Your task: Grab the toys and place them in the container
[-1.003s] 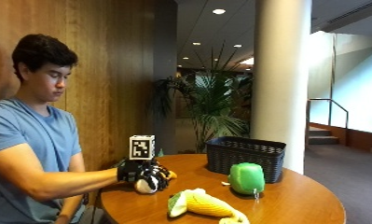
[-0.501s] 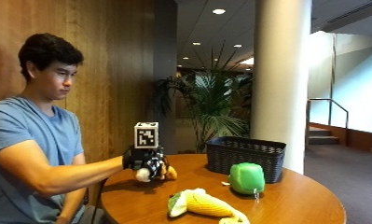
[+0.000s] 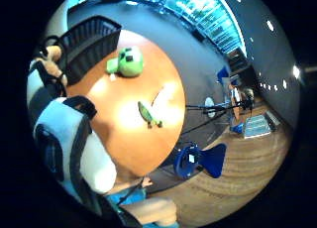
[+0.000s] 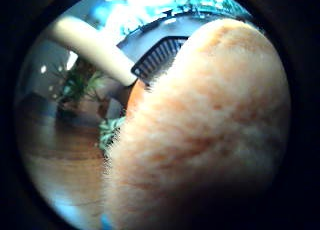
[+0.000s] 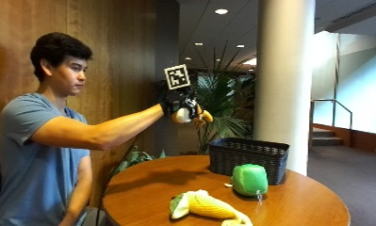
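Carry step in hand: plush toy (image 5: 189,115) held aloft, gloved right hand (image 5: 175,106) fingers curled round it. Black basket (image 5: 248,157) at 4 o'clock below; lowering over it and release judged needed.

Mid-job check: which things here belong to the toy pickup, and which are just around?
Part of the job:
- orange and white plush toy, held up in the gloved right hand
- corn plush toy on the table
- green plush toy beside the basket
- black basket, the container

Just around:
- round wooden table
- potted palm
- white pillar
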Available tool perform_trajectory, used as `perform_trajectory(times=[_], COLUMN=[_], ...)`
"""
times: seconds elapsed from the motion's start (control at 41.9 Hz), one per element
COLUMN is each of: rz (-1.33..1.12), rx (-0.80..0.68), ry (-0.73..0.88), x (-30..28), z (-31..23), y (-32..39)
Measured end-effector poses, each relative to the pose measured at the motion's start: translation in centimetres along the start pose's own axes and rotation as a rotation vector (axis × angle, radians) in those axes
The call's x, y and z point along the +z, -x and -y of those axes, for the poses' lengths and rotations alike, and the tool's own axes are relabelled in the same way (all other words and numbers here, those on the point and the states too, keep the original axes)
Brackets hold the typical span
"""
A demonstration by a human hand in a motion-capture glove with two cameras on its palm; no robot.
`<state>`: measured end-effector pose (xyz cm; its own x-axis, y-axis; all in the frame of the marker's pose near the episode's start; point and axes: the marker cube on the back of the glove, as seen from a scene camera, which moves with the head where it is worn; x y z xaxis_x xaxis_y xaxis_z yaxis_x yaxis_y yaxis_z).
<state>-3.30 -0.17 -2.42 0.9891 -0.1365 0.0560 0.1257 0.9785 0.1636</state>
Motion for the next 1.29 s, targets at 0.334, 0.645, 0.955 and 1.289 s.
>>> perform_trajectory(times=[0.334, 0.645, 0.955, 1.289], rz=[-0.044, 0.010, 0.002, 0.186], rx=[0.015, 0.071, -0.014, 0.032], ry=[-0.064, -0.139, -0.109, 0.029], x=[-1.3, -1.6, 2.5, 8.7], z=[11.3, 22.3, 28.4, 28.0], y=[5.7, 12.2, 17.0, 12.4])
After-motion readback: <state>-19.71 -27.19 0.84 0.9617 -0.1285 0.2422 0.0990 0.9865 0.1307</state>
